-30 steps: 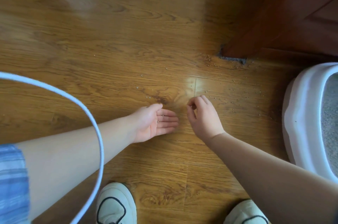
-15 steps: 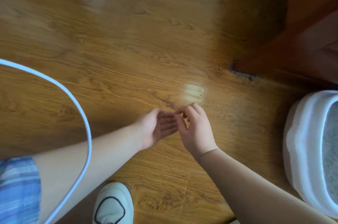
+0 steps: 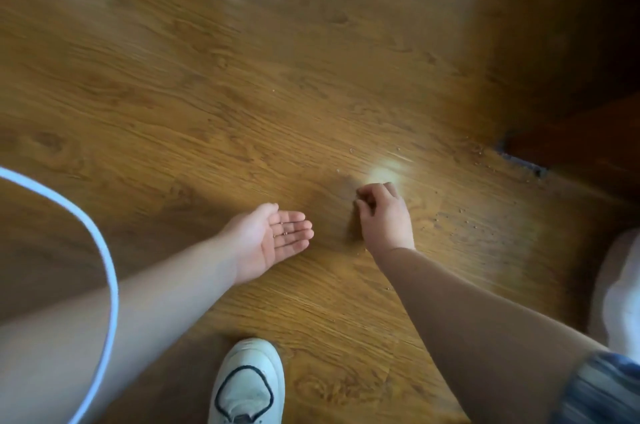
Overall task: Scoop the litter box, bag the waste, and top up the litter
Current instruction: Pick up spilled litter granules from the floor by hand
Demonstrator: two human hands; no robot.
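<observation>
Far left: a white loop (image 3: pixel 110 271) curves across the floor (image 3: pixel 173 94), blurred. What it is I cannot tell.

Left hand (image 3: pixel 273 240): palm up and just above the floor, fingers (image 3: pixel 294 226) released and held together as a tray. A few grains (image 3: pixel 284 233) lie on them, and nothing is gripped.

Low centre: one white shoe (image 3: pixel 247 385) is planted near both forearms.

Right hand (image 3: pixel 384 215): knuckles up and close beside the left hand without touching it. Its fingers are curled, with the tips bunched at the floor. Whether they pinch a grain I cannot tell, as it is too small to see.

Right of that hand: spilled litter (image 3: pixel 446 217) is scattered over the boards, with more along the foot of the dark woodwork (image 3: pixel 571 153).

Far right edge: the box (image 3: pixel 623 288) shows only as a blurred white rim, well apart from both hands. No scoop, bag or litter supply is in view.

Judgement: this is stray-litter pickup by hand. The state of the scooping, bagging and topping up cannot be read from this view.

Risks:
- The flat palm has no lip, so a tilt or jolt on the way to the box would shed the grains back onto the floor.
- A grain pinched singly is easily dropped or flicked further off.
- The litter nearest the woodwork sits in shadow and could be missed.
- The shoe may crush or track unseen grains.
- The loop lies near the left arm and may snag it.
</observation>
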